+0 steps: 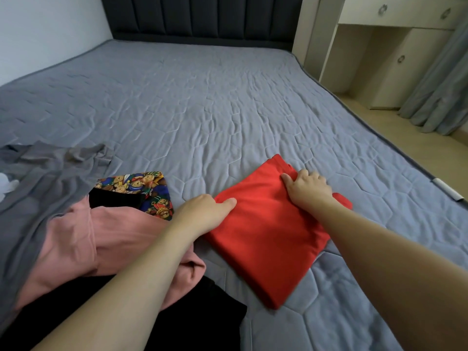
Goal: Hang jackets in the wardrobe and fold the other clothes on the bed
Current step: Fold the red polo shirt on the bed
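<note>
A red garment (268, 239) lies folded into a long rectangle on the grey quilted bed (202, 102). My left hand (205, 211) grips its left edge, thumb on top and fingers tucked under the cloth. My right hand (307, 187) holds its far right corner with curled fingers. To the left lies a pile: a pink garment (83, 244), a black garment (197, 323), a bear-print piece (144, 191) and a grey garment (38, 178).
A dark padded headboard (202, 16) stands at the far end. A cream cabinet with drawers (395, 46) and a grey curtain (440, 92) are at the right, beyond a strip of wooden floor (405, 138). A white wall (45, 29) borders the left.
</note>
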Demonstrator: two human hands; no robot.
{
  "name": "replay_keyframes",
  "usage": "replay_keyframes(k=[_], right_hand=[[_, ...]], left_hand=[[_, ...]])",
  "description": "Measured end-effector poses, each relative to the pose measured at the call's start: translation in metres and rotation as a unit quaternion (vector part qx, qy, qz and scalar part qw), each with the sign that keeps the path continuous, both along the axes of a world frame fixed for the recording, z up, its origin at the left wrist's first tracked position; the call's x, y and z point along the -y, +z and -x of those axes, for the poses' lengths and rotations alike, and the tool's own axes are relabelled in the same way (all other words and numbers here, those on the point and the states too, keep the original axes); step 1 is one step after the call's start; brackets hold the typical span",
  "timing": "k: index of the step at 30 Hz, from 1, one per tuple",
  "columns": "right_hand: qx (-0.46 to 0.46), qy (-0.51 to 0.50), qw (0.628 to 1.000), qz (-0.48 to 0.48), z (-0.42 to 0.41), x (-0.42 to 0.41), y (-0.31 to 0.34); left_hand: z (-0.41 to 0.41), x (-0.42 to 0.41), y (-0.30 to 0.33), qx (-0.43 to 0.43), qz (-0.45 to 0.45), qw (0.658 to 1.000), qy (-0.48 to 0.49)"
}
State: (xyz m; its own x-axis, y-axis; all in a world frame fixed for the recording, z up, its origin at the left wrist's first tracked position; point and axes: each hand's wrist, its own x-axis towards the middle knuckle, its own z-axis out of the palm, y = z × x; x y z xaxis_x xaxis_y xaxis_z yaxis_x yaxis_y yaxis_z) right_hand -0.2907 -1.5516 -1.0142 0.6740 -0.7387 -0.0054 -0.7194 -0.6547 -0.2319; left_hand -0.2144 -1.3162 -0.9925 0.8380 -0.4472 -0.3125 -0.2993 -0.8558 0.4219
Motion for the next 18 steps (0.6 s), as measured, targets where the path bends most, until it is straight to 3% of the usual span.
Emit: replay_keyframes(k=[5, 7, 11, 15, 18], right_hand=[[-0.020, 0.004, 0.988, -0.155, -0.020, 0.009, 0.036], [0.013, 0.012, 0.971, -0.237, -0.032, 0.010, 0.050], [0.065, 0.003, 0.951, -0.302, -0.051, 0.001, 0.056], [0.153, -0.011, 0.898, -0.413, -0.055, -0.005, 0.126], [0.220, -0.011, 0.885, -0.410, -0.050, -0.009, 0.231]], left_hand=[[-0.009, 0.007, -0.005, 0.014, 0.015, 1.000, -0.004], [-0.015, 0.012, -0.011, -0.020, 0.032, 0.999, -0.014], [-0.026, 0.019, -0.013, -0.076, 0.043, 0.996, -0.029], [-0.040, 0.012, 0.057, -0.078, 0.029, 0.996, -0.044], [-0.054, 0.000, 0.165, -0.055, 0.025, 0.996, -0.062]])
